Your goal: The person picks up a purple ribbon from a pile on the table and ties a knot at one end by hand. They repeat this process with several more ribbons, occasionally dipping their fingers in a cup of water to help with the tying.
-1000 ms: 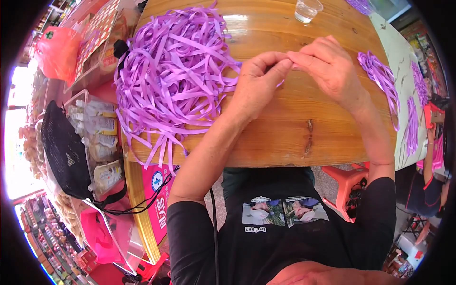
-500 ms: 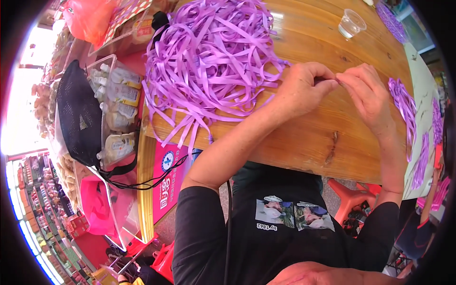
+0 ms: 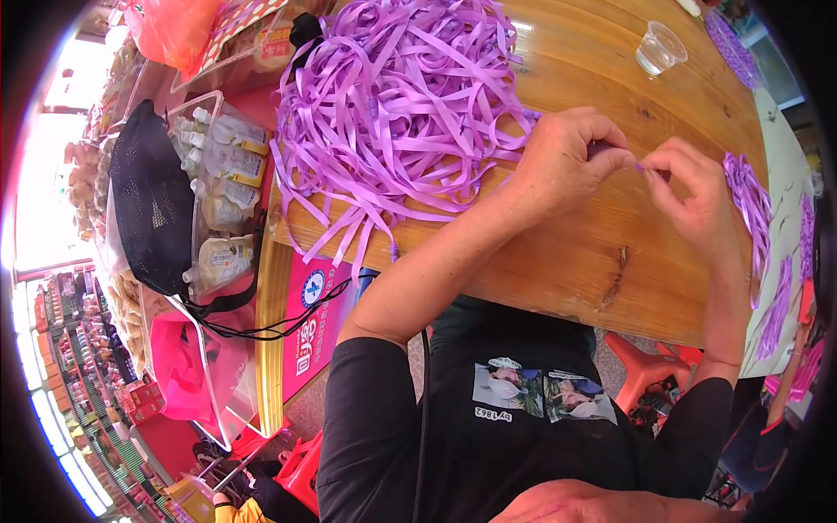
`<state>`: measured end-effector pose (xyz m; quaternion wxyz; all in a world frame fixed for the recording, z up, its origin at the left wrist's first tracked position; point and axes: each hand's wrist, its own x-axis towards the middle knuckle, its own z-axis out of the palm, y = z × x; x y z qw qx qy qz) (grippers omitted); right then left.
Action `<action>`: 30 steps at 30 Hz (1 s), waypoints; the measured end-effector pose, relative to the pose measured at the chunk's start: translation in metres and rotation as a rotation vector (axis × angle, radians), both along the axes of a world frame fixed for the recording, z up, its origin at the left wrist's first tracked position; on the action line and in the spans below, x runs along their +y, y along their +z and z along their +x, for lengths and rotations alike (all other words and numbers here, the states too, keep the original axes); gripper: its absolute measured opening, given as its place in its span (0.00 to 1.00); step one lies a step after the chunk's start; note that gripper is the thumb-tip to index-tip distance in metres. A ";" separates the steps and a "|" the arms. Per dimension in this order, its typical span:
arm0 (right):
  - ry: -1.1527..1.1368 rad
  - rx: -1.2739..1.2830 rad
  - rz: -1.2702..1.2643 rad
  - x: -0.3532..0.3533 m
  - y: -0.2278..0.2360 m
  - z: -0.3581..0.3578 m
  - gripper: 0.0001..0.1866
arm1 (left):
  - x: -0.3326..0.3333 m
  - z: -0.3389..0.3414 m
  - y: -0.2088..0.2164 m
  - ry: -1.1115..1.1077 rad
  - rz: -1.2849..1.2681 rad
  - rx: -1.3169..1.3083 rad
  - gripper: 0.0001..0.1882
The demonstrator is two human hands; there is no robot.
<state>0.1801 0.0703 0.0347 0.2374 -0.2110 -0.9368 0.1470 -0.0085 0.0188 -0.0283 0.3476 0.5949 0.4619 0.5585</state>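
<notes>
Above the wooden table, my left hand [image 3: 573, 157] is closed in a pinch, with the purple tip of a ribbon [image 3: 639, 166] poking out past its thumb. Just right of it, my right hand [image 3: 691, 187] pinches at that tip with thumb and forefinger. Most of this ribbon is hidden behind my left fingers. A big tangled heap of purple ribbons [image 3: 401, 113] lies left of my left hand, loose ends hanging over the table's near edge. Past my right hand, a bundle of purple ribbons [image 3: 748, 205] lies along the table's right side.
A clear plastic cup [image 3: 660, 50] stands at the far right of the wooden table [image 3: 558, 270]. On the left are a clear bin of pouches [image 3: 228, 205] and a black mesh bag [image 3: 153, 209]. A red stool [image 3: 641, 370] sits below, and another person's arm [image 3: 789, 375] shows at right.
My right hand has drawn slightly away from my left, and the purple ribbon tip now shows between them. The whole view has shifted a little.
</notes>
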 end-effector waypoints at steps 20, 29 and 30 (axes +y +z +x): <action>-0.002 0.364 -0.247 0.001 -0.036 -0.014 0.15 | -0.006 0.017 0.003 0.032 -0.198 -0.638 0.06; -0.147 0.320 0.008 -0.006 -0.034 -0.017 0.13 | -0.007 0.023 0.002 -0.003 -0.177 -0.539 0.07; -0.154 0.319 0.004 -0.007 -0.034 -0.017 0.13 | -0.007 0.023 0.001 0.024 -0.185 -0.508 0.06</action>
